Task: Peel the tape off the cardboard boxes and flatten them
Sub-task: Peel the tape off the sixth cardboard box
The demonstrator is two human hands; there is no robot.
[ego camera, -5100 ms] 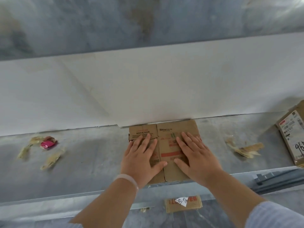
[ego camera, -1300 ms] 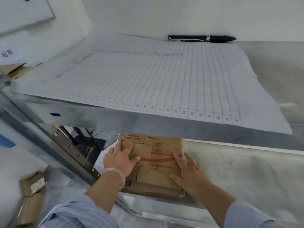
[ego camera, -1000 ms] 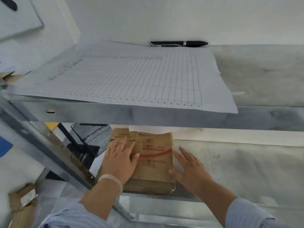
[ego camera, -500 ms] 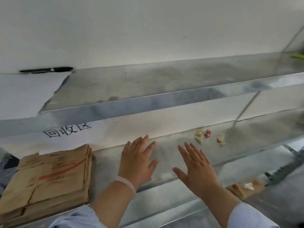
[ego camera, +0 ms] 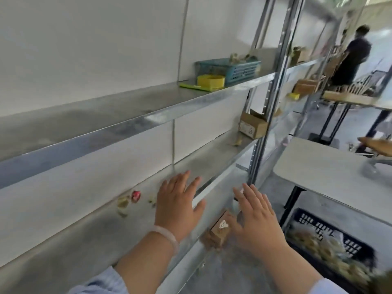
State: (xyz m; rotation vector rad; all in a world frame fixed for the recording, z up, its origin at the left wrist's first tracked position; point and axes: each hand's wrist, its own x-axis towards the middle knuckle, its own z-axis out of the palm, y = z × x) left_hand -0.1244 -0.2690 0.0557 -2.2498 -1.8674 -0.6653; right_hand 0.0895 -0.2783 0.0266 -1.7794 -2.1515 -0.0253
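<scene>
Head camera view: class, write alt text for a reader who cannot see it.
Two empty hands, left and right, reach open-fingered along a metal shelf toward a cardboard box at its far end. Tape scraps lie on the shelf, and a small box sits below.

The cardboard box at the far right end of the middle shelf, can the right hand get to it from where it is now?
Probably not without stepping along. The cardboard box sits far down the shelf by the upright post; the right hand hovers open near the front edge. Nothing blocks the shelf between them.
</scene>
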